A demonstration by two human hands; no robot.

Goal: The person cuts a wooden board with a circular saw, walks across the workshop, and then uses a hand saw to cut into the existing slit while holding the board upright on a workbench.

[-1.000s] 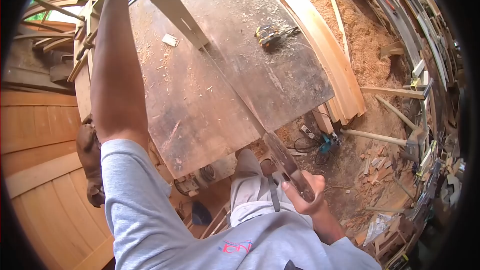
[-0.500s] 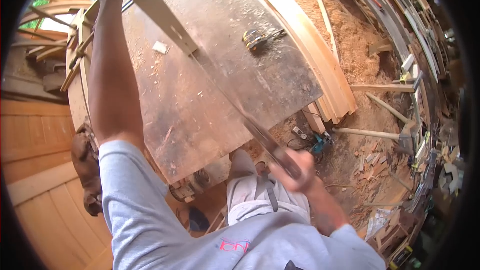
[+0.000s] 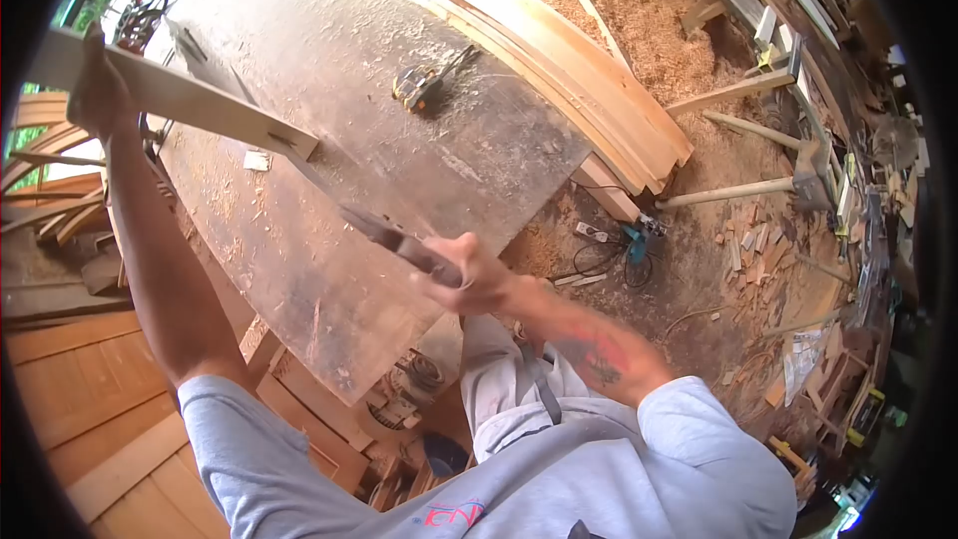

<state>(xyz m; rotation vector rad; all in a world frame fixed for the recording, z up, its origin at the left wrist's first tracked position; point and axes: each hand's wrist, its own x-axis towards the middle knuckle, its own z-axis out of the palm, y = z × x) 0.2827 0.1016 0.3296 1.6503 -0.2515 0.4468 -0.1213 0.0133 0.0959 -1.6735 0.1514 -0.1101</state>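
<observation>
My left hand [image 3: 103, 95] is closed around the edge of a long pale wooden board [image 3: 215, 105], far out at the upper left. The board's near end, with a dark notch-like mark in it, reaches over the worktable [image 3: 399, 180]. My right hand [image 3: 464, 274] grips the dark handle of a handsaw [image 3: 384, 230] above the near part of the tabletop. Its thin blade, seen nearly edge-on and blurred, runs toward the board's end. Whether the teeth are inside the wood cannot be made out. A small white block [image 3: 256, 160] lies beside the board.
A yellow-and-black power tool [image 3: 417, 88] rests on the shavings-strewn table. Long planks [image 3: 589, 110] are stacked along its right edge. On the floor are a teal power tool [image 3: 636, 243] with a cord, wood offcuts [image 3: 760, 255] and sawdust. Wooden panels [image 3: 90, 379] stand at left.
My right hand has moved up and left with the handsaw, closer to the board's end. The view has shifted, and my left hand and the board now appear farther left.
</observation>
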